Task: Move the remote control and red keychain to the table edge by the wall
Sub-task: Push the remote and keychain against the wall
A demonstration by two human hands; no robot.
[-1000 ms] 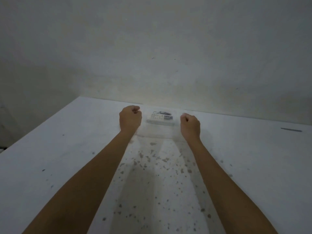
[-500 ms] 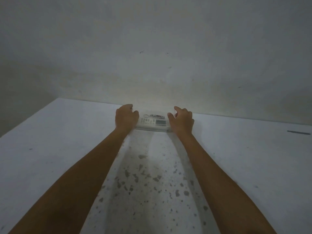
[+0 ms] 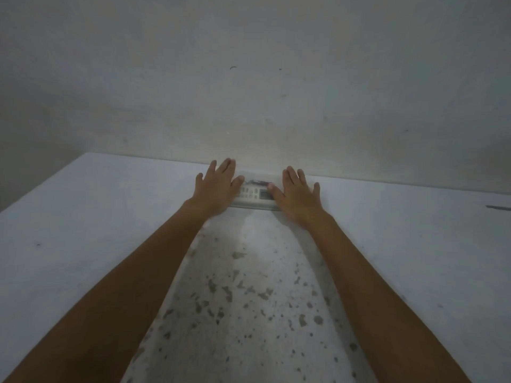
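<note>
At the far table edge, by the wall:
Table: white top (image 3: 83, 217), grey speckled wear patch running down the middle between my forearms.
Wall: plain, dim (image 3: 249, 92), meets the table just past my fingertips.
Remote control: white (image 3: 253, 197), lying flat and crosswise, long side parallel to the wall, buttons and small display facing up, close to the far edge.
Red keychain: small dark-reddish thing (image 3: 258, 182) just behind the remote, between it and the wall; too blurred for more detail.
My left hand: (image 3: 217, 186) palm down, fingers spread and extended toward the wall, thumb tip at the remote's left end. Nothing gripped.
My right hand: (image 3: 297, 193) palm down, fingers spread and extended, thumb at the remote's right end, over the display side. Nothing gripped.
Contact: heels of both hands overlap the remote's ends; cannot tell whether they press on it or hover just above.
Arms: both nearly straight, reaching forward, forearms converging toward the remote, wrists level, bare.
Hands relative to each other: apart, remote between them.
Far right: thin dark streak (image 3: 497, 207) on the table, well apart from everything.
</note>
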